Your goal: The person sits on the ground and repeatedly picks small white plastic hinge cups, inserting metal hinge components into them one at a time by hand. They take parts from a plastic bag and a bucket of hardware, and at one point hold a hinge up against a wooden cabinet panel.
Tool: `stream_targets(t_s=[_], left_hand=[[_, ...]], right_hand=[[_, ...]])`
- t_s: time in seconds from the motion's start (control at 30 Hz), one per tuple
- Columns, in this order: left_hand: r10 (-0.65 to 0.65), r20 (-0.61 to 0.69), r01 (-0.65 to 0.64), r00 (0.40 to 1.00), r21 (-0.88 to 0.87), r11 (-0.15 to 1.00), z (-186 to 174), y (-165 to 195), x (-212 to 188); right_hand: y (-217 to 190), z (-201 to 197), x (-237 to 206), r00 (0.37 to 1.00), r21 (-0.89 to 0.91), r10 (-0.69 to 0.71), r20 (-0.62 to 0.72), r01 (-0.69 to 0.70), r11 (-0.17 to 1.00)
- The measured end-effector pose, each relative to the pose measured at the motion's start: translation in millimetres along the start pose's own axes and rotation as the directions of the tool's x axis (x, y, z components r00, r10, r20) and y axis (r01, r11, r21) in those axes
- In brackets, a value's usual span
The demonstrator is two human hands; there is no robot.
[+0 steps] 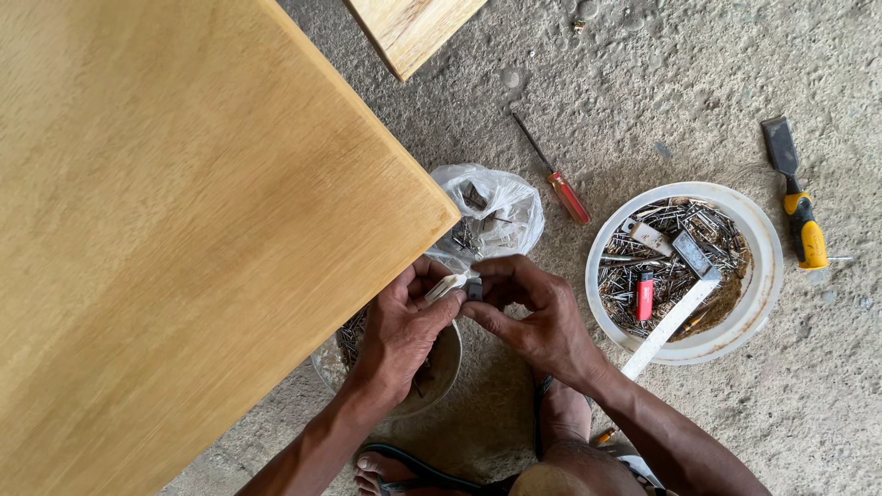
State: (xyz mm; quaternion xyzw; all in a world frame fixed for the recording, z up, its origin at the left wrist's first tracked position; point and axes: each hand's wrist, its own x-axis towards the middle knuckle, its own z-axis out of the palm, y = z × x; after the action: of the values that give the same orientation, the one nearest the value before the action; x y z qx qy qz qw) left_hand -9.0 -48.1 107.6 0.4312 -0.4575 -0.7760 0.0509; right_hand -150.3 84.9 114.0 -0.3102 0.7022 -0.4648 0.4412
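Your left hand (pixel 400 326) and right hand (pixel 537 317) meet just off the rounded corner of the big wooden board (pixel 184 230), which fills the left of the view. Your left fingers are curled in and pinch a small pale piece (pixel 445 287) at its end. Your right fingers are pressed together around a small dark metal part (pixel 474 290), held right against that pale piece, so the two parts touch between your hands.

Under your left hand, partly hidden by the board's edge, sits a shallow bowl of nails (pixel 432 367) on the concrete floor (pixel 643 92). Just beyond your hands, still close to the board's corner, lies a crumpled clear plastic bag (pixel 496 211) with small metal fittings inside. Farther from the board, to the right of the bag, a red-handled screwdriver (pixel 556 174) lies on the floor, its handle pointing toward a white round tub (pixel 767 276). That tub holds a heap of screws and metal bits, a small red item (pixel 645 296), and a pale folding rule (pixel 671 321) that leans out over its near rim. Beyond the tub, farthest from the board, lies a yellow-handled chisel (pixel 795 197). A second plank end (pixel 413 28) shows above the board's corner.
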Motion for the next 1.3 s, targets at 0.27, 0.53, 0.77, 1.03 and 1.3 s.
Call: stream_targets(t_s=[0.27, 0.53, 0.77, 1.03, 1.3], left_hand=[[0.117, -0.047, -0.106, 0.992, 0.185, 0.977, 4.1, -3.7, -3.7], [0.209, 0.011, -0.199, 0.978, 0.364, 0.91, 6.5, -3.8, -8.1], [0.177, 0.031, -0.179, 0.984, 0.1, 0.979, 3.5, 1.8, 0.2], [0.043, 0.038, -0.043, 0.998, -0.001, 0.999, 1.7, 0.0, 4.0], [-0.048, 0.105, 0.055, 0.993, -0.069, 0.996, -6.5, 1.0, 5.0]], right_hand=[[14.9, 3.8, 0.9, 0.998, 0.099, 0.057, 0.005, -0.057, 0.993], [24.6, -2.7, 7.3, 0.977, 0.267, 0.2, 0.072, -0.212, 0.94], [26.4, -4.2, 5.2, 0.989, 0.539, 0.138, 0.052, -0.144, 0.83], [33.7, -1.7, -2.2, 0.993, 0.337, -0.035, -0.11, 0.07, 0.939], [25.0, -10.0, -3.8, 0.979, 0.248, -0.204, 0.022, 0.192, 0.95]])
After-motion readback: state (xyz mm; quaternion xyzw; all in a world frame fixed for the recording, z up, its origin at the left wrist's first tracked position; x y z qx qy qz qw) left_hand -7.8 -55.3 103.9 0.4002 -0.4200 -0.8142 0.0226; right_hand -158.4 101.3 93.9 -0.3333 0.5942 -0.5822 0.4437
